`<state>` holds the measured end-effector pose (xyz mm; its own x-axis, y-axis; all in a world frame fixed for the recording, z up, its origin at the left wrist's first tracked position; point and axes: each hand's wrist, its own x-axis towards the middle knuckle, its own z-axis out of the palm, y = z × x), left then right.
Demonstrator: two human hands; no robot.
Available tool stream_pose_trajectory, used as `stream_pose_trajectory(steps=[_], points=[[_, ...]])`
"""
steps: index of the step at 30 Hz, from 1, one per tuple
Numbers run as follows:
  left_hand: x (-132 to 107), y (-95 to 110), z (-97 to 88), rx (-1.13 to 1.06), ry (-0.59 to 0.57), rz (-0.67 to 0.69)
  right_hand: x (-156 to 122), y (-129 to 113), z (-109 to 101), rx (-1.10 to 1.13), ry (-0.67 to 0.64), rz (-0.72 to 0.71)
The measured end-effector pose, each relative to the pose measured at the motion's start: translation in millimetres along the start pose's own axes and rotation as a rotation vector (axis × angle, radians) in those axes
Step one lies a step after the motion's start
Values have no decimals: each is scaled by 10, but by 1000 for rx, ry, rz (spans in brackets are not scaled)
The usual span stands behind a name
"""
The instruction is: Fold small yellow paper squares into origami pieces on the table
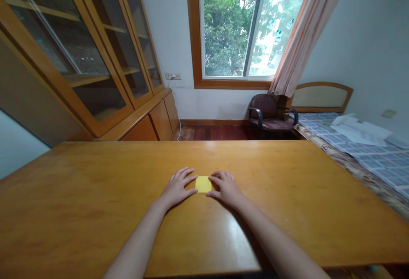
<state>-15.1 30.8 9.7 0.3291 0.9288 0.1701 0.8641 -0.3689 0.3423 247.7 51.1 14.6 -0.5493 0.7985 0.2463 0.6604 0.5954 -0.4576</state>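
A small yellow square of paper (203,184) lies flat on the wooden table (96,211), between my two hands. On its left side, my left hand (179,186) rests with the fingers spread, the tips of thumb and index finger at the paper's left corners. My right hand (225,187) mirrors it on the other side, thumb and index fingertip touching the right edge of the paper. The fingers of both hands are apart, and neither is wrapped round anything.
Beyond the table's far edge stand a brown armchair (268,110) and a window (236,27) with a pink curtain (309,32). A glass-fronted cabinet (140,100) is on the left. To the right is a bed (361,142) with white papers (361,130) on it.
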Motion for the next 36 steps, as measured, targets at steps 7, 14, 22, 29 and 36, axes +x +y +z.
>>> stream_pose_trajectory(steps=[7, 14, 22, 29, 36], points=[[-20, 28, 2, 17, 29, 11, -31, -33, 8, -6, 38, -12], [-25, 54, -6, -13, 37, 32, -54, -18, 5, 11, 48, 14], [-14, 30, 8, -78, 46, 82, -40, -21, -17, 25, 21, 19], [10, 58, 43, -118, 66, 138, -53, -27, -18, 36, 27, 6], [143, 199, 116, -257, 85, 190, -49, 16, 7, 119, 103, 19]])
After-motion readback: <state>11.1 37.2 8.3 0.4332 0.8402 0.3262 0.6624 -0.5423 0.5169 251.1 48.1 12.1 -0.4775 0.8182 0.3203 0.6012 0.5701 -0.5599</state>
